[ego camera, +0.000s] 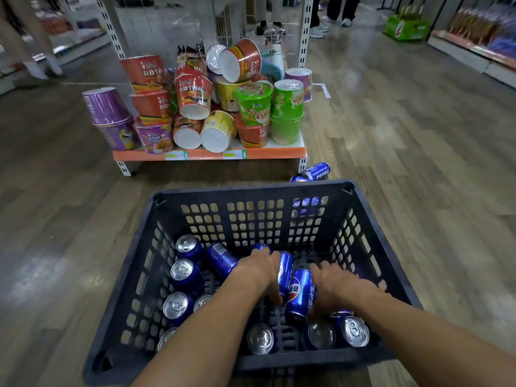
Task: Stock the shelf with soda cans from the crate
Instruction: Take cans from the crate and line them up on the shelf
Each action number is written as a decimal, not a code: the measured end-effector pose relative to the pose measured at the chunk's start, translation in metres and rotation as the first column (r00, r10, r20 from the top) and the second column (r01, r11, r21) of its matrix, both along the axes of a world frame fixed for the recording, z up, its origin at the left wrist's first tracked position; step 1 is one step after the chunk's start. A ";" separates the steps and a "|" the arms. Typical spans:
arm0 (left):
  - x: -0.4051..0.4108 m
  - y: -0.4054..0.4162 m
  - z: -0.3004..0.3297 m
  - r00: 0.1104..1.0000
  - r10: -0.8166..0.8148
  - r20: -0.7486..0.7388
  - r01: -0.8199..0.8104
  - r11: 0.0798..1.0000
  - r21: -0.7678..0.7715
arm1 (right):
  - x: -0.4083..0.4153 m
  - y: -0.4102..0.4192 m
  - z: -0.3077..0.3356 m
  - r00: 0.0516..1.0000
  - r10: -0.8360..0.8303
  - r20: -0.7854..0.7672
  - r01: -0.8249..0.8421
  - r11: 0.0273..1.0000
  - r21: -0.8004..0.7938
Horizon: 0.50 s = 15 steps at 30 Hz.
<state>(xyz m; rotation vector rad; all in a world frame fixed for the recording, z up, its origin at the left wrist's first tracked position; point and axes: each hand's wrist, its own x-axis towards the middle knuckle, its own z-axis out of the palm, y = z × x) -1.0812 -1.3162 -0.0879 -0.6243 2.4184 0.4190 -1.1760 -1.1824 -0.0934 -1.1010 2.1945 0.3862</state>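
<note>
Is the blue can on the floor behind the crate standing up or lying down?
Lying down. The can rests on its side on the floor, its logo running sideways.

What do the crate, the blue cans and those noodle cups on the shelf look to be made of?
The crate looks like moulded plastic, dark and matt, with a grid of holes in its walls. The cans look like thin metal: shiny bare silver tops with pull tabs, glossy blue printed sides. The noodle cups seem paper or plastic, glossy under what may be a film wrap; the picture leaves it open.
</note>
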 end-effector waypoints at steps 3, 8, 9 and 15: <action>-0.009 -0.005 -0.011 0.999 -0.011 0.038 0.011 1.000 0.005 | -0.002 -0.006 -0.010 0.999 0.047 -0.019 -0.047 0.998 0.032; -0.029 -0.010 -0.035 0.993 -0.090 0.077 0.093 0.995 -0.036 | -0.012 -0.016 -0.037 0.994 0.097 -0.042 -0.093 0.991 0.094; -0.033 -0.010 -0.041 0.991 -0.107 0.082 0.111 0.993 -0.048 | -0.013 -0.018 -0.044 0.994 0.098 -0.039 -0.093 0.989 0.113; -0.048 -0.005 -0.079 0.981 -0.165 0.102 0.177 0.978 -0.115 | -0.013 -0.026 -0.075 0.997 0.076 0.000 -0.075 0.986 0.151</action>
